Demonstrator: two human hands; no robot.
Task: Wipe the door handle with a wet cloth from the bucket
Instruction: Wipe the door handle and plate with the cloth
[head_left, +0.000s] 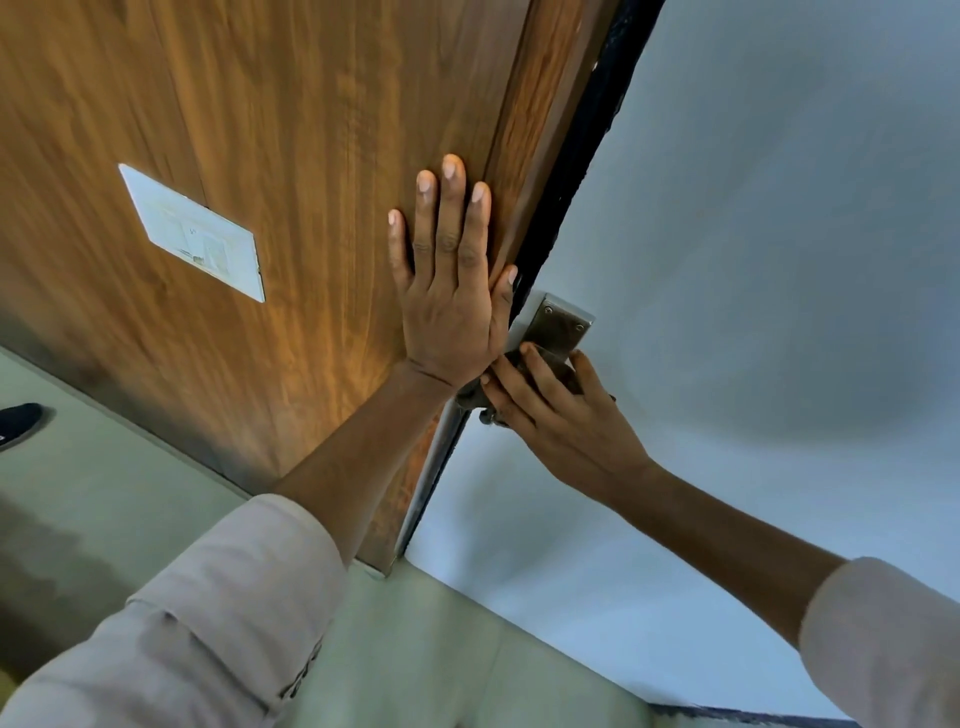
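Left hand: your fingers lie flat, together, on the door.
Right hand: your fingers clamp the cloth on the handle plate, at 12 o'clock of your fingertips.

Two hands: the left hand and the right hand. One wooden door, one white plate on it, one metal handle plate, one dark cloth, two rolled sleeves, one dark shoe at far left.

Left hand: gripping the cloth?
No, the left hand lies flat and open on the brown wooden door; the right hand presses the grey cloth.
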